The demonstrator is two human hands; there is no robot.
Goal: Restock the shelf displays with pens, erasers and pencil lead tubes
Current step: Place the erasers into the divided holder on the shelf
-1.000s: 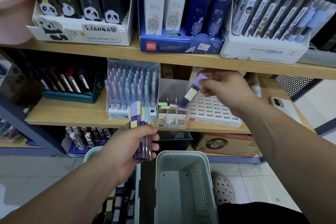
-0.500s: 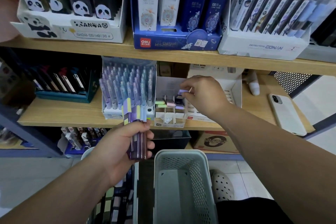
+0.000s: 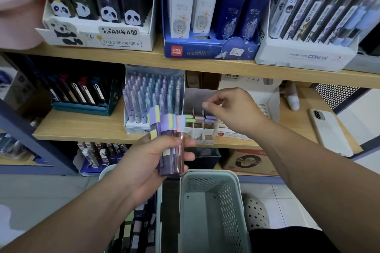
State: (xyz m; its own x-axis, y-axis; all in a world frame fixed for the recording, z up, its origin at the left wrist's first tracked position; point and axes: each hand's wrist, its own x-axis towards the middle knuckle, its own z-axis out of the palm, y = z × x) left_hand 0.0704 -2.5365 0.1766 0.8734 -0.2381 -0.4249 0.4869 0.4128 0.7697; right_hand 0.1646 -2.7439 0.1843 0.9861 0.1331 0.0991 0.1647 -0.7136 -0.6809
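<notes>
Pastel-capped clear lead tubes [image 3: 164, 124] staged before white divided cardboard box [image 3: 200, 135]
Clasped by left grip [image 3: 148, 162] as supply; right grip [image 3: 232, 109] above box, slack, empty.

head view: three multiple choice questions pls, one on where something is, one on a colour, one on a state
1. Where does the white phone lie?
A. on the middle shelf, at its right end
B. in the basket
C. on the top shelf

2. What colour is the front of the deli display box?
A. yellow
B. blue
C. pink

3. What is the left hand doing?
A. resting flat on the shelf
B. hanging empty
C. gripping a bundle of lead tubes

Answers:
1 A, the phone lies flat on the wooden board near its right end.
2 B, its front panel is dark blue around a red logo.
3 C, its fingers curl round several tubes held upright.
</notes>
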